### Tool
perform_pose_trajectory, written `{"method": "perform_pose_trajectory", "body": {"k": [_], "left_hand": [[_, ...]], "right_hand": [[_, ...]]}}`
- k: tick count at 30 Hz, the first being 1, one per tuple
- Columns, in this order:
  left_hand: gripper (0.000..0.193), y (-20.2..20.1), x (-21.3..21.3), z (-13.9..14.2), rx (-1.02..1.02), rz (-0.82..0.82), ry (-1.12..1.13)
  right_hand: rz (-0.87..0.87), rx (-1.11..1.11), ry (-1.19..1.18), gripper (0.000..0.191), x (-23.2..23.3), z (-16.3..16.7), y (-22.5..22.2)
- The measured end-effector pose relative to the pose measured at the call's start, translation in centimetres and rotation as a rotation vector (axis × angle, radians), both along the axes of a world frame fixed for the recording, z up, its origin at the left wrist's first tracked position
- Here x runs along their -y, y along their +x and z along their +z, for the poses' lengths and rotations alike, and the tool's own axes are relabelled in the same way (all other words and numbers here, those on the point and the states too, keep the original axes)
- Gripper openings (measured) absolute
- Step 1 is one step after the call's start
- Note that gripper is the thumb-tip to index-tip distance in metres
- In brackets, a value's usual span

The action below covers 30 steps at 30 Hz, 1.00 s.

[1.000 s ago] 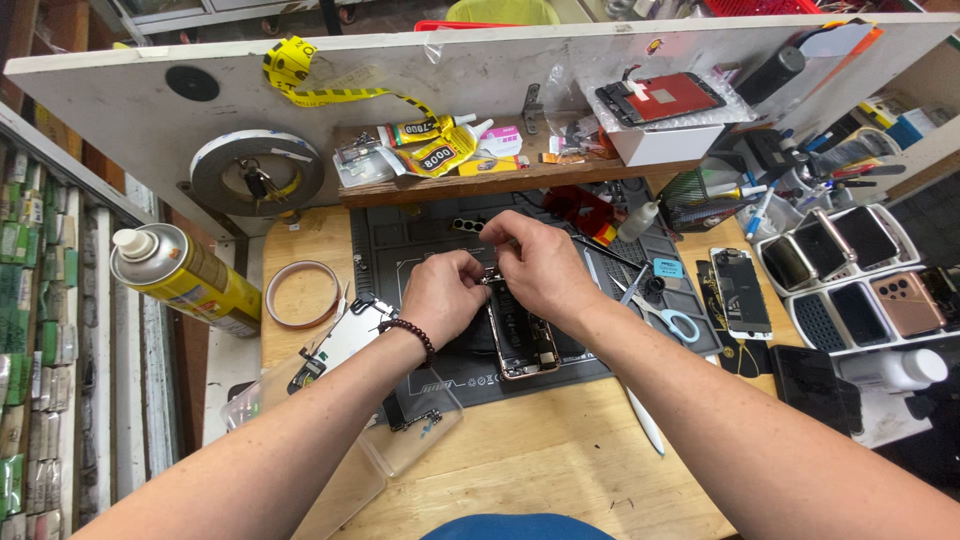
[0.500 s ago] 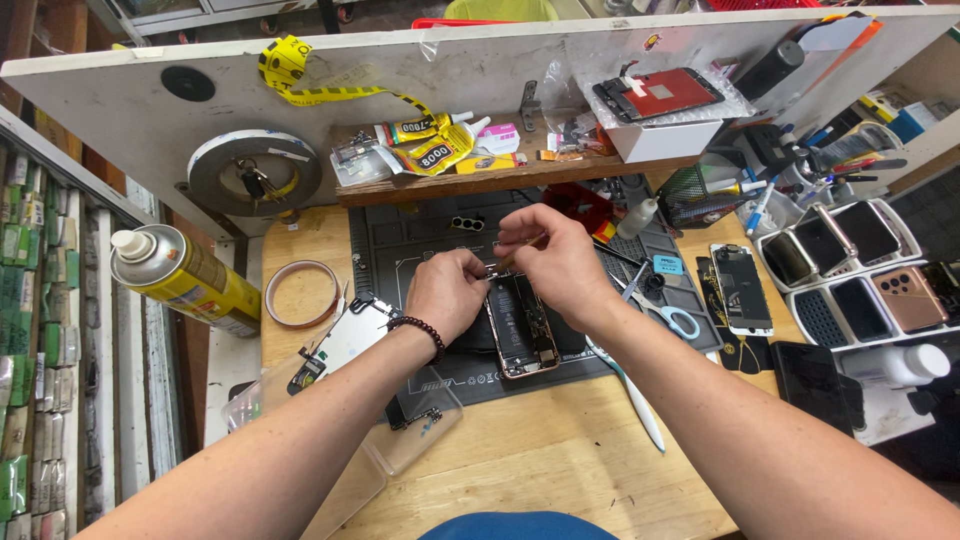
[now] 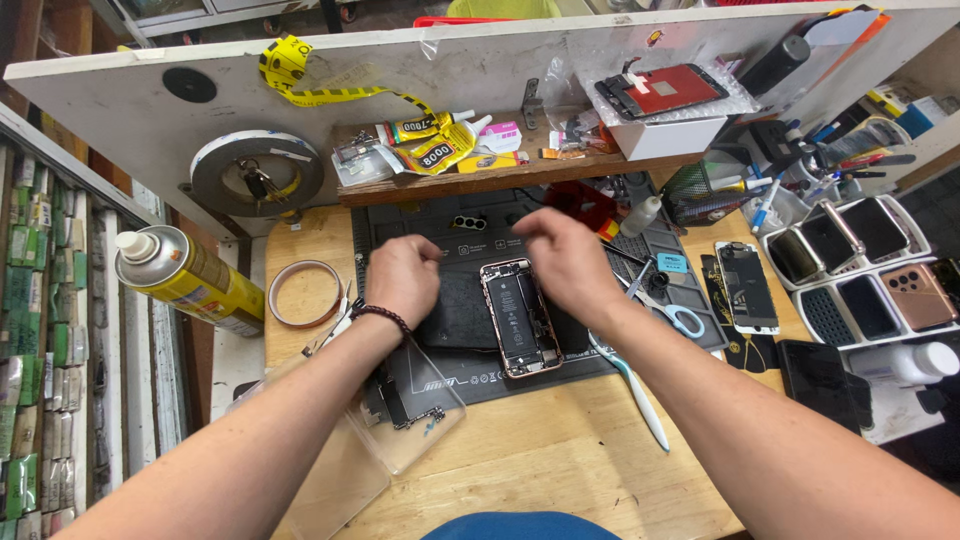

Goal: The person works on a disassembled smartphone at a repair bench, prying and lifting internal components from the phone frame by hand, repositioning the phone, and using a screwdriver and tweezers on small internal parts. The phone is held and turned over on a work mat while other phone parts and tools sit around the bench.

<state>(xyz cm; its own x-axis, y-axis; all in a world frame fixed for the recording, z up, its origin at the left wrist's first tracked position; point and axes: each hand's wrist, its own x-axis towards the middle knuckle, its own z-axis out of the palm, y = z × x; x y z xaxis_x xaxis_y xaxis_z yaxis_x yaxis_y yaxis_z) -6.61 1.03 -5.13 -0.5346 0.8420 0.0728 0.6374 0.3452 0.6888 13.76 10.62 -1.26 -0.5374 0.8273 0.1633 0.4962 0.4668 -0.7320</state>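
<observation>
- Hands over an opened phone point(image 3: 520, 318), which lies face-up, innards showing, on a dark work mat point(image 3: 470, 375).
- Left hand point(image 3: 403, 278), a dark bead bracelet at its wrist, hovers just left of the phone; fingers curled inward, though whether that grip has hold of anything cannot be told.
- Right hand point(image 3: 566, 262) sits above the phone's top right edge, fingers bunched and blurred; its grip cannot be made out either.
- The mat rests on a wooden surface point(image 3: 560, 450).
- Clear plastic tray point(image 3: 400, 420) holding small dark parts lies under the left forearm.
- Blue-handled scissors point(image 3: 670, 310) and a white pry tool point(image 3: 635, 385) lie just right of the phone.
- Further left: a ring of copper-coloured tape point(image 3: 305, 293) and a yellow spray can point(image 3: 185, 280) on its side.
- Right edge: trays of phones point(image 3: 860, 260).
- Behind: a low wooden shelf point(image 3: 510, 175) with glue tubes, against a white board point(image 3: 120, 95).
</observation>
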Motion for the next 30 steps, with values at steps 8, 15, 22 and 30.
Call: {"method": "perform_pose_trajectory", "body": {"k": [8, 15, 22, 30], "left_hand": [[0.033, -5.3, -0.3, -1.1, -0.054, 0.089, -0.069], [0.030, -7.0, -0.8, -2.3, -0.119, 0.063, -0.081], [0.033, -6.1, -1.1, -2.2, -0.106, 0.050, -0.174], [0.028, -4.1, -0.8, -0.4, 0.029, -0.075, 0.003]], "right_hand": [[-0.001, 0.265, -0.077, 0.041, 2.6, 0.2, -2.1], [-0.011, 0.277, -0.034, 0.039, 2.4, -0.5, -2.7], [0.118, 0.306, 0.014, 0.041, 1.8, -0.4, -2.2], [0.159, 0.149, -0.023, 0.039, 1.8, -0.2, -1.6]]}}
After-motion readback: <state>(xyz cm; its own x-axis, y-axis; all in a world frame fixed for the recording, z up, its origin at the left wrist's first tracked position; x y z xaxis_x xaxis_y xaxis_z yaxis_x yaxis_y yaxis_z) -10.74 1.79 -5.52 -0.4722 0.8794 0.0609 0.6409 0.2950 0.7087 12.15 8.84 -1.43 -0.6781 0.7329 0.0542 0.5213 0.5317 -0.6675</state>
